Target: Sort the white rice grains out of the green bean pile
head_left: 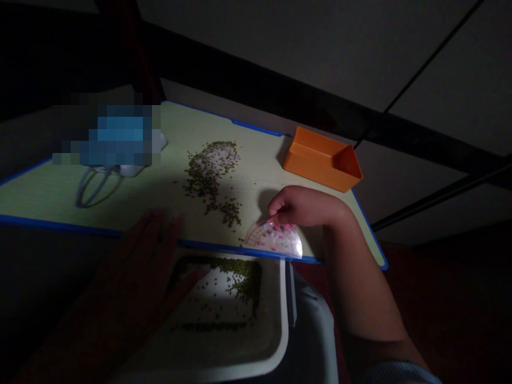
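My right hand [306, 205] is closed in a pinch on a bent, shiny pink-patterned card [275, 239] that stands on edge on the pale green table [52, 192]. Just left of the card lies a scatter of small green beans [212, 178], with some white grains mixed in at the far end. My left hand [154, 250] lies open with fingers stretched out, resting on the table's blue front edge and over the rim of a white tray [280, 330]. That tray sits below the table edge and holds more green beans [240, 274].
An orange rectangular bin [322, 158] stands at the table's far right corner. A white object with a looped cord [96, 184] lies at the far left, partly under a blurred patch. The surroundings are dark, with a tiled floor beyond the table.
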{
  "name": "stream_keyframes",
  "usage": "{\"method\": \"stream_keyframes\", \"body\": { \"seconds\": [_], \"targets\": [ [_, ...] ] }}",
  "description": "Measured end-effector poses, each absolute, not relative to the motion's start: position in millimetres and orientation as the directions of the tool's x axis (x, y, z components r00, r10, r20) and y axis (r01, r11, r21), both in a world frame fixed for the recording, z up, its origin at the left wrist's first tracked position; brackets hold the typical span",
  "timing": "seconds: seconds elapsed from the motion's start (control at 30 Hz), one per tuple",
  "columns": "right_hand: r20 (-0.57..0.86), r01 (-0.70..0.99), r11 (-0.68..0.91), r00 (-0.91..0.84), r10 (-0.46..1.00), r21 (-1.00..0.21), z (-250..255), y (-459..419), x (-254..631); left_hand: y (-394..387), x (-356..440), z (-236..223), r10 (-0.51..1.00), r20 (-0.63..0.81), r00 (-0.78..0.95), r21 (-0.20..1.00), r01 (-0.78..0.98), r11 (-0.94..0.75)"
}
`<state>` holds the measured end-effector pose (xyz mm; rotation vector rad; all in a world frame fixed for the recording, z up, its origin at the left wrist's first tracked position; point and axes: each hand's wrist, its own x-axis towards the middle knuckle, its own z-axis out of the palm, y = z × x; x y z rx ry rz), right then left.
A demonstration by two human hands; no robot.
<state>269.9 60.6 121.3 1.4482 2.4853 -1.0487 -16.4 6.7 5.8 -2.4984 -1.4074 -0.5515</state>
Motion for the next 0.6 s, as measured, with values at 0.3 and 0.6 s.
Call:
{"method": "stream_keyframes", "body": {
  "seconds": [0.3, 0.6],
  "targets": [
    [-0.339, 0.788, 0.347, -0.554, 0.76, -0.509, 116.5, 62.6, 266.2, 6.9, -17.4, 6.1, 0.777, 0.424, 0.466, 0.011, 0.855, -0.519],
    [-0.289, 0.746, 0.386, -0.598, 0.748, -0.543, 116.8, 62.6, 267.2, 6.3, -16.0, 9.0, 0.795, 0.388, 0.466, 0.008, 0.861, -0.509]
  ]
}}
